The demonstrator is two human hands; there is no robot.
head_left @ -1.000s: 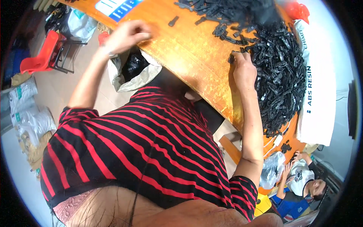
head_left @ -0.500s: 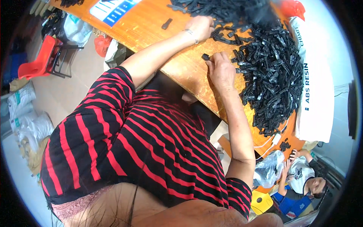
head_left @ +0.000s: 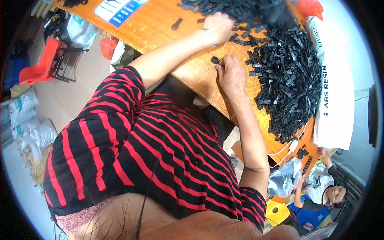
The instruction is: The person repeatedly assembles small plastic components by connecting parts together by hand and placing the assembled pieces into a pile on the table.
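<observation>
My right hand rests on the wooden table near its front edge. Its thumb and fingers pinch a small black plastic clip, whose end sticks out to the left. Farther off, my left hand reaches to the near edge of a loose heap of black plastic parts. Its fingers are turned away and smeared by motion, so what they hold is hidden. A second heap of black plastic clips lies right of my right hand. One single black clip lies apart, left of my left hand.
A white printed sack borders the right heap. Red plastic shows at the back, and a blue-and-white card lies at the far left. A white cable runs near a clear bag. Another person sits lower right.
My left hand has shifted slightly right along the heap, and a black piece now shows beside it. My right hand stays nearly in place with its clip. The other person's hand has moved.
</observation>
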